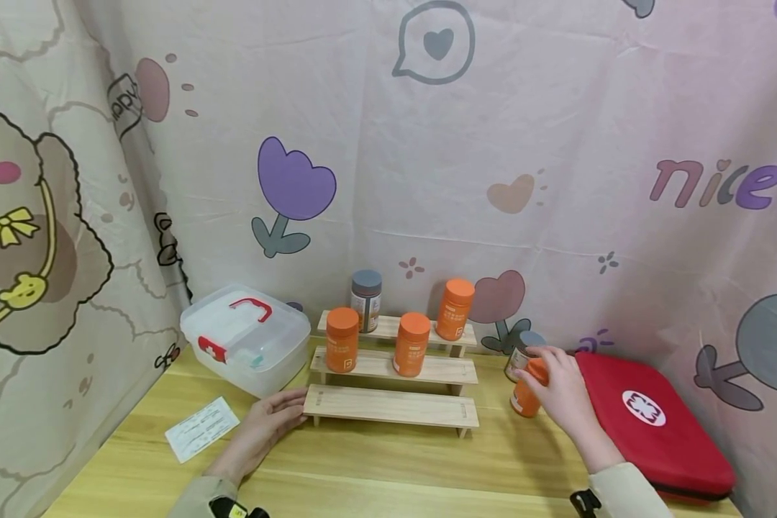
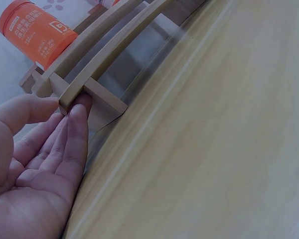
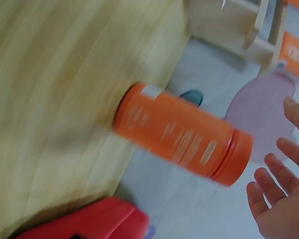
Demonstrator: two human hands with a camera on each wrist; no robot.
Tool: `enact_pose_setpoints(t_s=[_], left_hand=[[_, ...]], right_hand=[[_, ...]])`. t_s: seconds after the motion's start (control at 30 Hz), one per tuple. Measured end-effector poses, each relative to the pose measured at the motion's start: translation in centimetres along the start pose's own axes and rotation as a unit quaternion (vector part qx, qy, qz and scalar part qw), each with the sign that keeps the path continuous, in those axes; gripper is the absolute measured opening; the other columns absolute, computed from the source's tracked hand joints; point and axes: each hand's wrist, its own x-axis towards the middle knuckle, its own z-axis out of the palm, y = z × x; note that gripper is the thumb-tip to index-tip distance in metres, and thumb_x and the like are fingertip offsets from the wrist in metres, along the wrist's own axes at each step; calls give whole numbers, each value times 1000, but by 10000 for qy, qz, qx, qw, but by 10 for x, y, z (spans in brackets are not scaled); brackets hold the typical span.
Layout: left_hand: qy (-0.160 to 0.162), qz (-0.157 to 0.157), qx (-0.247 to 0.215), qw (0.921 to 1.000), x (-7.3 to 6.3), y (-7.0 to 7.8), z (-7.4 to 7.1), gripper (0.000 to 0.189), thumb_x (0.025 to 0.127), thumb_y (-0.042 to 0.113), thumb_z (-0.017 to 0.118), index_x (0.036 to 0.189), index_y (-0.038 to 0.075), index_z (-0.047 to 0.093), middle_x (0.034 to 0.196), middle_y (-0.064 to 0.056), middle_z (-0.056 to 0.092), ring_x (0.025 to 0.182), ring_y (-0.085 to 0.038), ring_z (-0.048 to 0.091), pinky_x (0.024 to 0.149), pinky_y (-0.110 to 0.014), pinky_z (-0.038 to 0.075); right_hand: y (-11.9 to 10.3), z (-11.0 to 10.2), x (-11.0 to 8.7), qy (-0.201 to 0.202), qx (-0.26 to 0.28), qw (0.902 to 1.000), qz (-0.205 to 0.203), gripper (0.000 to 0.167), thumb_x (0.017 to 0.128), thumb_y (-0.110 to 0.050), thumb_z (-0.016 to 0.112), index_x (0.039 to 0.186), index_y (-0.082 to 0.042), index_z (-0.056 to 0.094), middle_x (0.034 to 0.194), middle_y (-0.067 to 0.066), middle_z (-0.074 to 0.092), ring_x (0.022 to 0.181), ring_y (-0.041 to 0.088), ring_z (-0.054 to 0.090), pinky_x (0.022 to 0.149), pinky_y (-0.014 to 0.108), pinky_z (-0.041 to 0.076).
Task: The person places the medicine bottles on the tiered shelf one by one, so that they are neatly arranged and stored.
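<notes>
A three-step wooden display rack (image 1: 388,406) stands mid-table. At its left end, my left hand (image 1: 268,428) pinches the corner of the lowest step; in the left wrist view the thumb (image 2: 37,108) is at the step's edge and the fingers are beneath it. On the right, an orange bottle (image 3: 177,134) stands upright on the table. My right hand (image 1: 560,388) is over it with fingers spread; in the right wrist view the fingertips are beside the cap, apart from it. A grey-capped bottle (image 1: 515,365) stands just behind, partly hidden by that hand.
Two orange bottles stand on the middle step; another orange bottle (image 1: 455,309) and a grey-capped jar (image 1: 366,301) are on the top step. A clear first-aid box (image 1: 246,338) and printed card (image 1: 202,429) lie left. A red first-aid case (image 1: 660,432) lies right. A patterned curtain hangs behind.
</notes>
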Motion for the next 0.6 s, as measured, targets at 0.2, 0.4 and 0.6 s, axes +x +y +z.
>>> enact_pose_setpoints(t_s=[0.2, 0.4, 0.6], left_hand=[[8, -13, -28, 10000, 0, 0, -2, 56, 95, 8, 59, 141, -11, 34, 123, -10, 58, 105, -12, 58, 93, -28, 50], [13, -6, -25, 10000, 0, -1, -2, 56, 95, 7, 59, 141, -10, 34, 124, -10, 57, 105, -13, 59, 94, -28, 50], [-18, 7, -24, 10000, 0, 0, -1, 56, 95, 7, 59, 141, -11, 33, 124, -10, 57, 105, -12, 59, 93, -28, 50]], right_hand=[[18, -6, -4, -352, -89, 9986, 376, 53, 83, -20, 76, 125, 3, 56, 125, 28, 47, 109, 45, 40, 86, 61, 42], [28, -3, -8, -657, 166, 9956, 653, 62, 85, -23, 73, 133, 6, 47, 129, 31, 42, 114, 48, 40, 93, 65, 38], [35, 2, -11, -635, 505, 9939, 743, 61, 88, -24, 71, 133, 7, 46, 125, 30, 47, 109, 43, 49, 89, 57, 49]])
